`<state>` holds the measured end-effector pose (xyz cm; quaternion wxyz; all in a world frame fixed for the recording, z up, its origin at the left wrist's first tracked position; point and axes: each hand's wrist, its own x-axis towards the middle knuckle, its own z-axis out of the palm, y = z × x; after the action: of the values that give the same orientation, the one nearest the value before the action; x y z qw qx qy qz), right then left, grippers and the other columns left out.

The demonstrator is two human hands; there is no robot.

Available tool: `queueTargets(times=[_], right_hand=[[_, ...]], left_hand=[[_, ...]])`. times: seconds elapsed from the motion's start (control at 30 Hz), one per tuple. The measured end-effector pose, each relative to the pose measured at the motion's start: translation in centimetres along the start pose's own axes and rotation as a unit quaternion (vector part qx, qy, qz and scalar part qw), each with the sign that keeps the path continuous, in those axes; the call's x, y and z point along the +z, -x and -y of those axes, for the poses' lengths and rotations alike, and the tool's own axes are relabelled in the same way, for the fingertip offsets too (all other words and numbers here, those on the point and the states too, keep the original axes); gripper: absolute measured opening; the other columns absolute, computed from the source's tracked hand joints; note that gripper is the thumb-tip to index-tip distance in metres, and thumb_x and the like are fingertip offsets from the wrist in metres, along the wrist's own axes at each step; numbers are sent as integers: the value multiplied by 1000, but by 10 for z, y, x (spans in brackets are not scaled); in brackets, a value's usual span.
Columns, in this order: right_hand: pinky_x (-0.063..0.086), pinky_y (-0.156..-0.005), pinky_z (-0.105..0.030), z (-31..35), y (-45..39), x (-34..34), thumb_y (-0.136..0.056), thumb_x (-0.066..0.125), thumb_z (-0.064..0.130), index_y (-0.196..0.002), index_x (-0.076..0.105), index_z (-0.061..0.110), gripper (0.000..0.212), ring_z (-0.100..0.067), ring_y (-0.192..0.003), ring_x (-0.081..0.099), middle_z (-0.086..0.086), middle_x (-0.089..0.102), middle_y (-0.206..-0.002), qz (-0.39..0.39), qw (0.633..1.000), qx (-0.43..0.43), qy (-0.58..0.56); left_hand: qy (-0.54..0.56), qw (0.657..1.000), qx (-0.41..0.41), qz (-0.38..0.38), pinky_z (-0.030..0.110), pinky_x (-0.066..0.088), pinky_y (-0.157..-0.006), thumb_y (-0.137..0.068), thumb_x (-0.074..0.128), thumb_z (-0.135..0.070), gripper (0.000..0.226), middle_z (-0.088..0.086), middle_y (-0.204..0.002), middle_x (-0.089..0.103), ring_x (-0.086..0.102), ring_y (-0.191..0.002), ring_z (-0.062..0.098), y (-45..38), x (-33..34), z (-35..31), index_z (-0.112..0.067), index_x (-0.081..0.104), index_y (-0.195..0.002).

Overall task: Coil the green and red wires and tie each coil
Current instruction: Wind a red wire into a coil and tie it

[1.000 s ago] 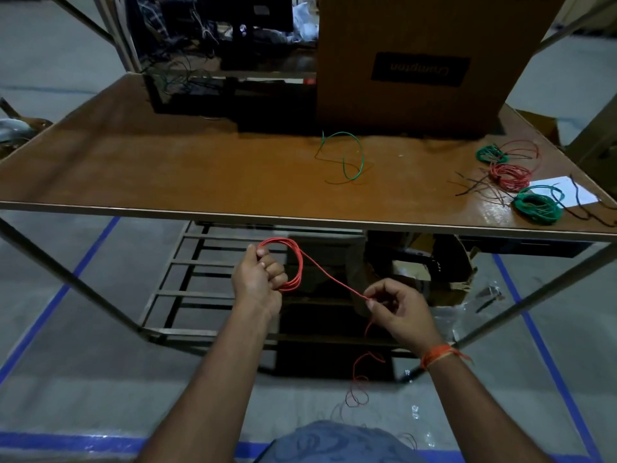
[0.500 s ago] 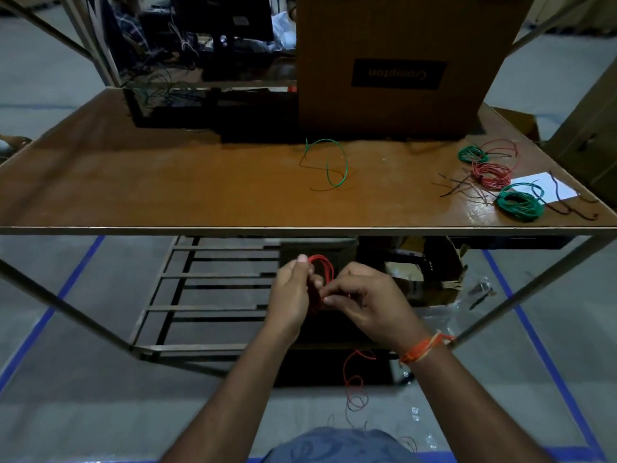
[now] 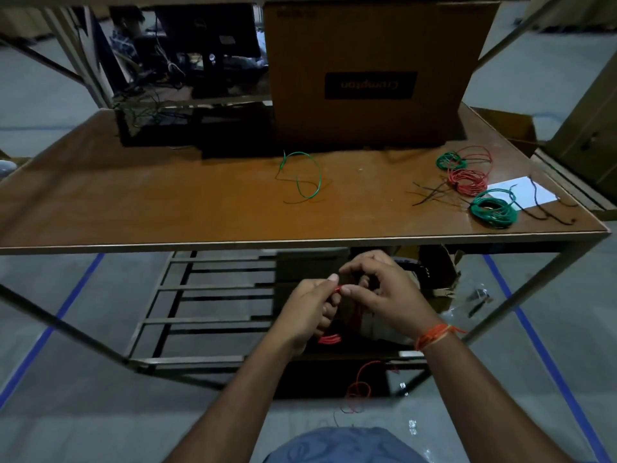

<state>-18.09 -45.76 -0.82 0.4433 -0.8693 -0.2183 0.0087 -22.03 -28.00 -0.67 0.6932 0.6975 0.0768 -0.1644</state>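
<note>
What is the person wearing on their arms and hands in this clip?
Both forearms are bare, with no sleeves or gloves in view. The left hand has nothing on it. The right hand carries an orange thread wristband wound in several strands around the wrist, with a loose end sticking out.

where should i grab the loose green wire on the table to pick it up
Pinch the loose green wire at the near arc of its loop, coming from above on the table's front side. It lies flat and open there, clear of the box behind it.
</note>
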Motion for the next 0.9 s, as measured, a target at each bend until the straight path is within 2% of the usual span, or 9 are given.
queueTargets(times=[0.03, 0.13, 0.23, 0.33, 0.47, 0.67, 0.73, 0.83, 0.9], right_hand=[[51, -75, -27, -7, 1, -3, -90, 69, 42, -98, 71, 28, 16, -9, -86, 59, 6, 58, -99, 9, 1000, 11, -3], [40, -65, -36, -20, 10, -6, -97, 51, 59, -71, 62, 19, 48, -16, -66, 50, 0, 52, -71, 54, 987, 49, -141], [48, -65, -24, -28, 20, -11, -104, 43, 41, -77, 67, 17, 44, -14, -64, 61, -4, 64, -69, 66, 937, 113, -324], [42, -50, -16, -57, 32, -15, -99, 58, 35, -76, 60, 11, 33, -10, -50, 51, -6, 53, -60, 110, 931, 111, -331], [46, -60, -25, -95, 46, -25, -95, 67, 18, -84, 66, 8, 15, -12, -60, 56, 2, 58, -64, 137, 964, 88, -209], [59, -77, -52, -122, 43, -43, -89, 66, 31, -93, 72, 25, 9, -20, -80, 70, 0, 72, -82, 78, 984, 88, -137], [59, -76, -42, -115, 41, -44, -93, 67, 23, -94, 74, 29, 9, -11, -82, 70, 7, 73, -84, 62, 990, 53, -117], [51, -78, -19, -89, 38, -39, -93, 69, 16, -98, 77, 27, 14, -1, -89, 66, 14, 71, -88, 110, 991, -47, -59], [48, -77, -13, -66, 35, -33, -93, 69, 18, -100, 77, 21, 11, 0, -90, 64, 17, 68, -90, 135, 983, -116, -43]], left_hand=[[23, 1000, -6, 20, 21, 16, -41, -106, 44, -42, 42, -7, -54, 33, 21, -42, 8, -1, 4, -3, -21, 51, -71], [135, 989, -30, 48, 17, 11, -41, -106, 44, -39, 42, -6, -55, 25, 15, -41, 7, -6, 17, -11, -22, 46, -67], [313, 948, -45, 44, 19, 12, -36, -99, 47, -38, 37, -8, -52, 24, 15, -39, 4, -8, 30, -14, -22, 44, -66], [446, 894, -27, 8, 17, 11, -35, -100, 42, -37, 38, -11, -50, 27, 9, -44, 4, -11, 25, -13, -22, 45, -65], [464, 880, 16, -99, 16, 13, -33, -108, 33, -36, 40, -12, -48, 29, 20, -34, 2, -10, 3, -7, -22, 43, -71], [437, 877, 57, -191, 16, 14, -32, -110, 31, -35, 39, -12, -47, 31, 23, -33, 1, -5, -21, -17, -22, 41, -74], [398, 886, 66, -227, 16, 14, -31, -110, 33, -33, 38, -12, -49, 30, 22, -34, 1, -6, -22, -20, -22, 43, -75], [331, 902, 53, -272, 16, 18, -30, -110, 34, -31, 37, -10, -50, 34, 24, -35, 2, -9, -16, -10, -19, 44, -77], [280, 915, 47, -286, 17, 21, -31, -110, 34, -29, 36, -8, -51, 37, 27, -36, 4, -10, -7, -6, -18, 45, -78]])
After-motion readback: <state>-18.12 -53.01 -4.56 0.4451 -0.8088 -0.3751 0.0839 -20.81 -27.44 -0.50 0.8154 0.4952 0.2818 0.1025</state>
